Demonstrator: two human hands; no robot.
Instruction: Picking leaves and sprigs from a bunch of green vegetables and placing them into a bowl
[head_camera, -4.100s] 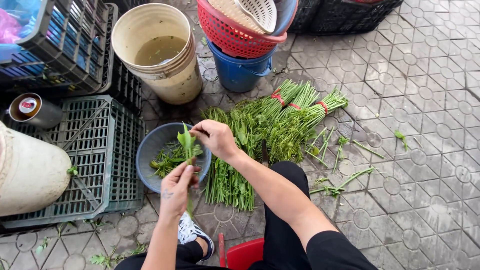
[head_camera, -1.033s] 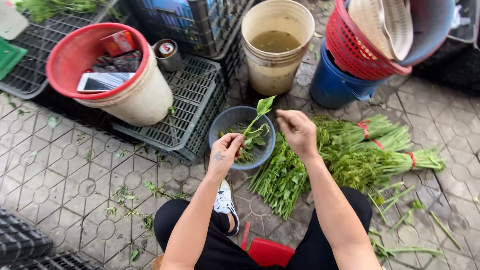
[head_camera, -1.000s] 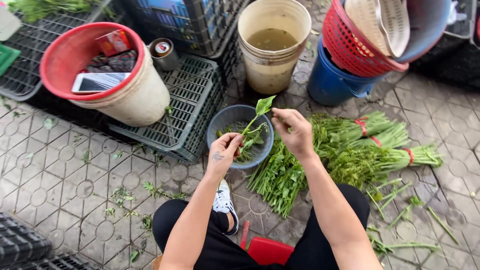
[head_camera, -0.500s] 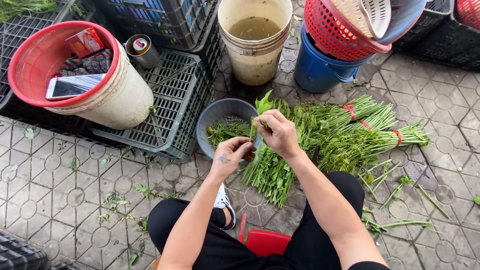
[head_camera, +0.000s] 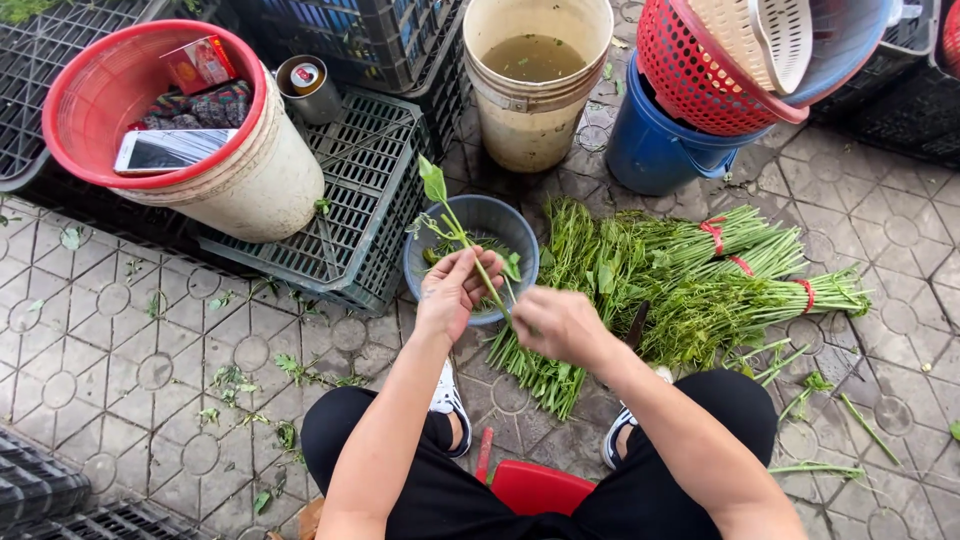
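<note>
Two hands share one long green leafy stem here. Starting far left, a red plastic basin sits in a cream bucket, next to a grey plastic crate. Then comes the left hand, fingers closed around the stem's middle, right over the near rim of a small blue-grey round bowl with plucked greens in it. The stem's leafy tip sticks up and away to the left of that hand, above the bowl. Its lower end runs down-right into the right hand, which pinches it just beside the left. Further right, tied bundles of green stalks lie on the paved ground, touching the loose pile by the right hand.
</note>
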